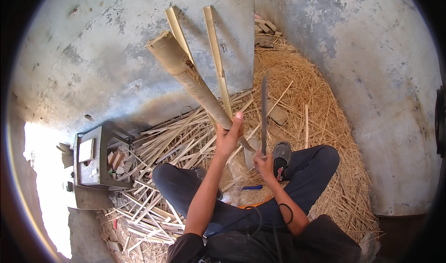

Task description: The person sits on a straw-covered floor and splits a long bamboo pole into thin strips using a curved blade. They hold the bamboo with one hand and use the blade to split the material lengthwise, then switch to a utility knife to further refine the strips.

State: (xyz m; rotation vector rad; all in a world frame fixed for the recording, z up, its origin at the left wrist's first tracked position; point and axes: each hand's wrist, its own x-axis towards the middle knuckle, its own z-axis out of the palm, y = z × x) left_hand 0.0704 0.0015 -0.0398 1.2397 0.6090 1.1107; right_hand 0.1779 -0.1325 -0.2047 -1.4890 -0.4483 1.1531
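Note:
My left hand (228,136) is wrapped round a thick bamboo pole (193,84). The pole slants up and away to the left; its lower end points down between my knees. In my right hand (265,164) is the handle of a long, dark-bladed knife (264,110), its blade upright and apart from the pole. Two split bamboo pieces lean on the wall behind: one split piece (215,49) stands free to the right, while the other split piece (179,33) is partly hidden by the pole.
Long bamboo strips (176,135) lie piled on the left. Straw-like shavings (297,91) cover the floor ahead and to the right. At the left stands a small wooden stool-like box (90,156). A blue object (252,187) lies between my legs. Worn walls (134,54) rise close around.

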